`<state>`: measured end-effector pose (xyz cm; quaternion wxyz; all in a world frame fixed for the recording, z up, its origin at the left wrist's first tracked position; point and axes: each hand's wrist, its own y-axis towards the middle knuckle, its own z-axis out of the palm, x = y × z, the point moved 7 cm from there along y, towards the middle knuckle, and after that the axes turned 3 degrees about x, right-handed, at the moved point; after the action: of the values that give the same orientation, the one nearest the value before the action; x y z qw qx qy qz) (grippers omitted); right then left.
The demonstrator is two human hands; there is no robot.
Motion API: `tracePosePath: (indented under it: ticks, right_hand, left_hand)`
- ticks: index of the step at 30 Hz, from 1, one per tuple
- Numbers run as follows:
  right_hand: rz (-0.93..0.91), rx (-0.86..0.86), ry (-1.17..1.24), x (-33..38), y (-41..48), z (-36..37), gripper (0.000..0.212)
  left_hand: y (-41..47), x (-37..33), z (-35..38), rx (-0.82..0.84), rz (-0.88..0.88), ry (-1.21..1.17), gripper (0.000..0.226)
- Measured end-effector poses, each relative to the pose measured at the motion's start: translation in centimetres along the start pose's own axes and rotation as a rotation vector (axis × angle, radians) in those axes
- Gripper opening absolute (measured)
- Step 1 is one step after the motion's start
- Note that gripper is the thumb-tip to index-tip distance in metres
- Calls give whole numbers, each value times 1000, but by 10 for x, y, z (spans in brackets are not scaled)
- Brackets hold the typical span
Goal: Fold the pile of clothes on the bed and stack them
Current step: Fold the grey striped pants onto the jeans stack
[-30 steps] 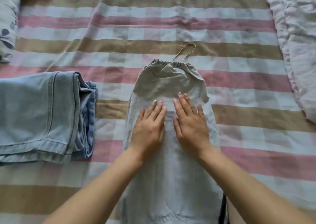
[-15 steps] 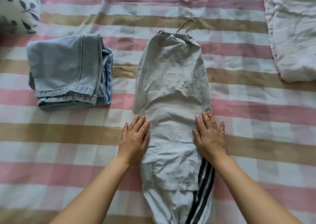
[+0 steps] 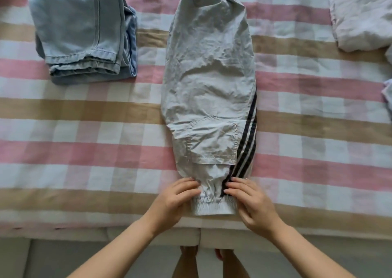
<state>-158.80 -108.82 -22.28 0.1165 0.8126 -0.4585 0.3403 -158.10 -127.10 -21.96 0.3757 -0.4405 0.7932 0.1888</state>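
Light grey track trousers [image 3: 210, 76] with dark side stripes lie lengthwise on the striped bed sheet [image 3: 84, 150], folded leg on leg, waistband and drawstring at the far end. The elastic ankle cuffs are at the near edge. My left hand [image 3: 174, 201] grips the cuffs' left side with curled fingers. My right hand [image 3: 252, 203] grips the right side beside the stripes. A folded pair of light blue jeans [image 3: 82, 29] rests at the far left.
A crumpled white quilt [image 3: 360, 12] fills the far right corner, and a bit of pale cloth [image 3: 388, 93] shows at the right edge. The bed's front edge [image 3: 106, 233] runs just below my hands, with the floor and my feet [image 3: 188, 254] beyond it.
My hands slid down the trousers from the middle to the ankle cuffs, smoothing the fabric. They went from flat palms to curled fingers on the cuffs. The view pulled back toward the bed's edge.
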Motion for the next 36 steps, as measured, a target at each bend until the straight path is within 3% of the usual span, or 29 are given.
tracePosePath:
  ticks: [4,7,12,14,20,22,25,28,32,36]
  right_hand:
    - [-45,49,-154,-15,-10,19,62]
    - [-4,-60,-195,-18,-7,17,43]
    - [222,-253,220,-8,-3,-13,24]
    - [283,-256,302,1,-9,-22,21]
    - [284,-362,414,39,-40,-40,15]
    - [309,-440,431,42,-42,-47,28]
    - [290,-566,515,39,-14,-72,15]
    - [232,-659,435,28,38,-99,40]
    - [346,-668,338,-21,109,-107,27]
    - [560,-571,386,-71,138,-90,21]
  left_hand:
    - [-4,22,14,-43,-8,142,27]
    - [1,26,11,-106,-13,164,26]
    - [2,18,-9,-226,-155,-9,43]
    - [-4,4,-16,-292,-210,-20,51]
    - [-34,-43,-21,-505,-239,-26,43]
    - [-31,-51,-25,-594,-212,-110,42]
    - [-4,-46,-43,-694,-257,-259,32]
    - [41,-24,-72,-757,-353,-173,32]
    - [96,25,-96,-782,-515,-119,58]
    - [130,73,-82,-573,-612,-110,38]
